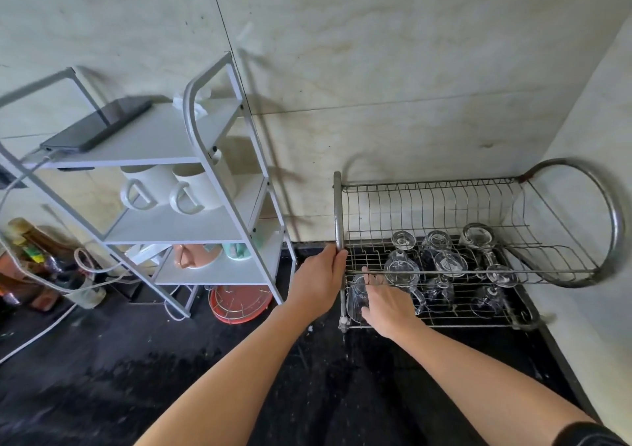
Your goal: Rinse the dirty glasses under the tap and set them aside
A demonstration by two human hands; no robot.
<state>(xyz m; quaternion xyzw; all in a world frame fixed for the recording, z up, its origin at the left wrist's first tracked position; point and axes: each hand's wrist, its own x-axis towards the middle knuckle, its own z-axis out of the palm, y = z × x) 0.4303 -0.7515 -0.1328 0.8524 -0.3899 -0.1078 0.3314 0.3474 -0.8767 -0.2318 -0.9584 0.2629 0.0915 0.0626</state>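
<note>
I see both hands at dish rack (338,206) — left hand (318,279) grips its front-left upright post, right hand (386,303) curled over glass (355,300) at left end of lower tier. Other glasses (444,264) crowd same tier further right. Rack stands on dark tabletop (205,377), in wall corner. White shelf unit (171,144) to left — white mugs (171,189) on middle shelf.
</note>
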